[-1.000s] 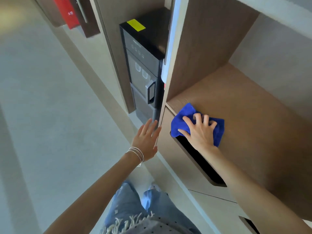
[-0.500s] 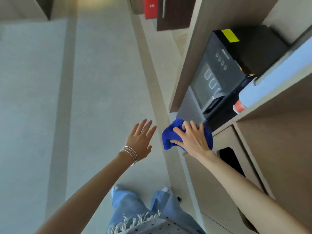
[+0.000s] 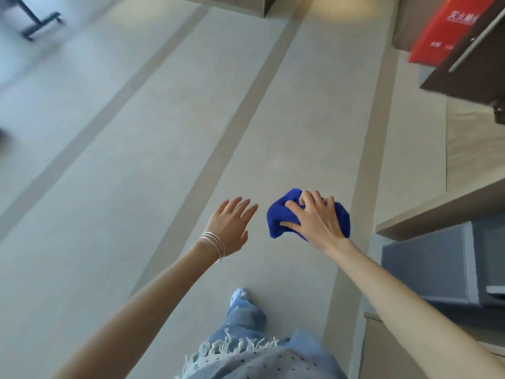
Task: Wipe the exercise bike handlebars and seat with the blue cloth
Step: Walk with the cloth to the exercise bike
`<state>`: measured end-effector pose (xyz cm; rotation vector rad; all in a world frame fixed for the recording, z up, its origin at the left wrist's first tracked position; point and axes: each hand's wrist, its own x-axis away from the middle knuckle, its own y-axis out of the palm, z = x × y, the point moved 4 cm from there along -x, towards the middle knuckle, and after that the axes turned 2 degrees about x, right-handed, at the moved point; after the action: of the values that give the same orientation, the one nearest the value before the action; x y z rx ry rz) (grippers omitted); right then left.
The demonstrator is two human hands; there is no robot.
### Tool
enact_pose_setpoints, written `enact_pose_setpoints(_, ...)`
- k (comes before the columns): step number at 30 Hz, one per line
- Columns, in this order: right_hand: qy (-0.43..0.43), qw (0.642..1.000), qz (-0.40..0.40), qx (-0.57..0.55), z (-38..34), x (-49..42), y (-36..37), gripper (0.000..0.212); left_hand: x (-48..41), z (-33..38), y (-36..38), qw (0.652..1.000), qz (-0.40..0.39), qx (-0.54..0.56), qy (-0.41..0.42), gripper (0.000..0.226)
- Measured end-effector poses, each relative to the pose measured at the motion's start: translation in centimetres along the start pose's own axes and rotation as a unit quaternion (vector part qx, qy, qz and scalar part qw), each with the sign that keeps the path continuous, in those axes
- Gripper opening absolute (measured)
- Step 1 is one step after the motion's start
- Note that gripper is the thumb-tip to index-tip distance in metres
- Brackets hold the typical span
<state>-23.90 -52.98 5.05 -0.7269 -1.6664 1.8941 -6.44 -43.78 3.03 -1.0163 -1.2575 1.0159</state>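
My right hand point(image 3: 317, 221) grips the bunched blue cloth point(image 3: 278, 217) in mid-air above the grey floor, at the centre right of the view. My left hand point(image 3: 231, 227) hovers just to the left of the cloth, fingers spread and empty, with thin silver bangles on the wrist. The two hands are a short gap apart. No exercise bike handlebars or seat can be seen.
A wooden cabinet edge point(image 3: 437, 212) and a grey appliance point(image 3: 442, 258) stand at the right. A red box point(image 3: 448, 28) and a dark door panel point(image 3: 470, 72) sit at the upper right. A dark metal stand base point(image 3: 41, 23) lies on the floor at the upper left.
My right hand has lifted the blue cloth off the wooden shelf and carried it leftwards away from the cabinet. The view has swung left towards the floor. The left hand stays open.
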Motion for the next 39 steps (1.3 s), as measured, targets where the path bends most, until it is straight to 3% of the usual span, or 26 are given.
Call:
enact_pose_setpoints(10, -0.134, 0.991, 0.012, -0.004, -10.3, -12.8, -1.2, 0.034, 3.3, -13.7, 0.4, 0.987, 0.02, 0.039, -0.154, 0.067)
enact_pose_setpoints(22, -0.282, 0.959, 0.024, -0.024, -17.3, -28.9, -1.3, 0.034, 2.3, -25.5, -0.9, 0.94, 0.013, 0.075, -0.333, 0.063)
enact_pose_setpoints(39, -0.391, 0.919, 0.015, -0.045, -24.3, -48.9, -2.8, 0.038, -2.5, -41.0, -6.4, 0.876, 0.064, 0.091, -0.47, 0.061)
